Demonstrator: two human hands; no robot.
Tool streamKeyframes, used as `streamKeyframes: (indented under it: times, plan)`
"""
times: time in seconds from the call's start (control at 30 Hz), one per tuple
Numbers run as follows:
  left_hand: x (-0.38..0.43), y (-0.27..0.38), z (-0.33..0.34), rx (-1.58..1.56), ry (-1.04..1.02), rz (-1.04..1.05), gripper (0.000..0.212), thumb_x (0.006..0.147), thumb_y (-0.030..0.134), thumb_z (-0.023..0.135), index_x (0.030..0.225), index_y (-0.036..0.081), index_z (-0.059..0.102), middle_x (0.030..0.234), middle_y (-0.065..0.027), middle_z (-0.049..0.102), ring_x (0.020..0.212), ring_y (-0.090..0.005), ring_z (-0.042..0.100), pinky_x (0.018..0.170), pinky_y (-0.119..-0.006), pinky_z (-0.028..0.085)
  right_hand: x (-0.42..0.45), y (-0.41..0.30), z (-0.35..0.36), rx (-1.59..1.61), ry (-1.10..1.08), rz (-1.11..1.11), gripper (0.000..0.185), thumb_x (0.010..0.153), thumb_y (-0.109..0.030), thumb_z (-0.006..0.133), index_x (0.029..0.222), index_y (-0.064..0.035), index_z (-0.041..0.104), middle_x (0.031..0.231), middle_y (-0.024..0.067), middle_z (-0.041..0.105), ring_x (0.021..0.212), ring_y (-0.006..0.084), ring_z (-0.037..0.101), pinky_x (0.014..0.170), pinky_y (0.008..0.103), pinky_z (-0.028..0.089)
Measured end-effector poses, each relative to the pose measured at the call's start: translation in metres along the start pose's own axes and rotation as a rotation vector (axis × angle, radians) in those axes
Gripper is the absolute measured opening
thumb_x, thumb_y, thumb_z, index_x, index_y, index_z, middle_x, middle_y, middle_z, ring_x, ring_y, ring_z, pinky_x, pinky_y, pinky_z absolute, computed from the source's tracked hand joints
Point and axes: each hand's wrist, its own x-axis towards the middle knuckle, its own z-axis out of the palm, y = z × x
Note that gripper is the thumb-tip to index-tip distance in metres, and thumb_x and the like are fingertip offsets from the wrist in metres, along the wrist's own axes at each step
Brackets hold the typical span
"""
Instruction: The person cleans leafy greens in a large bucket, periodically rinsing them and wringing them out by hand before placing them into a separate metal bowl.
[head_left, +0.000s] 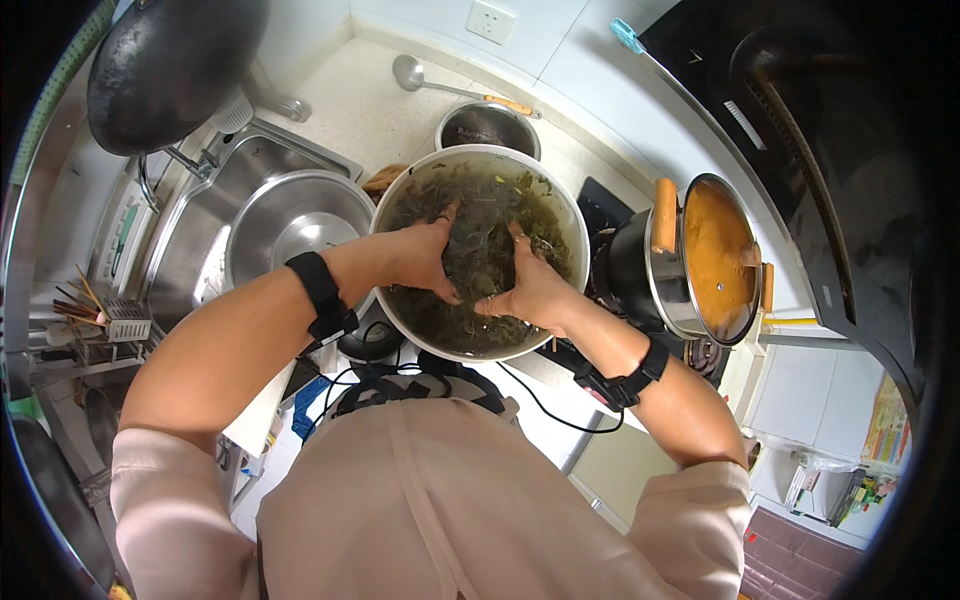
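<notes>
A large round basin (582, 259) with a pale rim holds murky water and a mass of dark green leaves (480, 247). Both my hands are dipped into it, facing each other across the middle. My left hand (426, 255) enters from the left, thumb and forefinger spread wide apart. From the right comes my right hand (532, 285), its thumb also held well away from the forefinger. The leaves lie between and against the hands. My other fingers are hidden by water and leaves. Black straps circle both wrists.
At left, a metal bowl (300, 202) sits over the stainless sink (180, 247), with a hanging wok (172, 75) above. Behind the basin are a smaller pot (487, 127) and a ladle (409, 73). A glass-lidded pot (637, 262) stands right, below a dark range hood (840, 150).
</notes>
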Motion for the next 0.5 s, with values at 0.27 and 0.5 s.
streamKeyframes:
  times: [0.27,0.5]
  plan:
    - [-0.004,0.012,0.013,-0.500,-0.085,-0.022,0.084,0.070,0.005,0.082,0.142,0.001,0.039,0.131,-0.0169,0.059,0.114,-0.0244,0.058,0.101,-0.035,0.046,0.000,-0.006,0.009,0.869,-0.065,-0.101,0.083,0.080,0.006,0.073,0.151,-0.0001,0.030,0.131,0.0164,0.059,0.117,0.0230,0.058,0.094,0.0337,0.051]
    - [-0.014,0.015,0.010,-0.453,0.229,0.275,0.027,0.084,0.007,0.071,0.106,-0.006,0.062,0.104,-0.0231,0.067,0.102,-0.0349,0.064,0.088,-0.041,0.050,-0.008,-0.015,0.000,0.723,0.158,-0.321,0.033,0.093,0.006,0.060,0.126,0.0006,0.056,0.114,0.0074,0.066,0.104,0.0144,0.060,0.092,0.0297,0.050]
